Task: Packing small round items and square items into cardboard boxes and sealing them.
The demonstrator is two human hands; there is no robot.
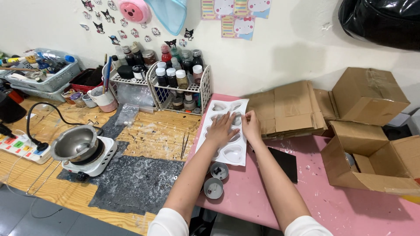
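Observation:
A white plastic mould tray (236, 154) with heart-shaped cavities lies on the pink table (332, 201). My left hand (221, 129) rests flat on the tray's middle with fingers spread. My right hand (251, 124) touches the tray's right side, its fingertips pinched at one cavity; whether they hold anything is too small to tell. Two small round metal cups (216, 179) sit just in front of the tray.
A metal pot on a white hot plate (85, 150) stands at left on the wooden table, by a power strip (19, 146). Wire racks of small bottles (179, 81) line the wall. Flattened cardboard (286, 107), open boxes (372, 159) and a black square sheet (284, 162) lie at right.

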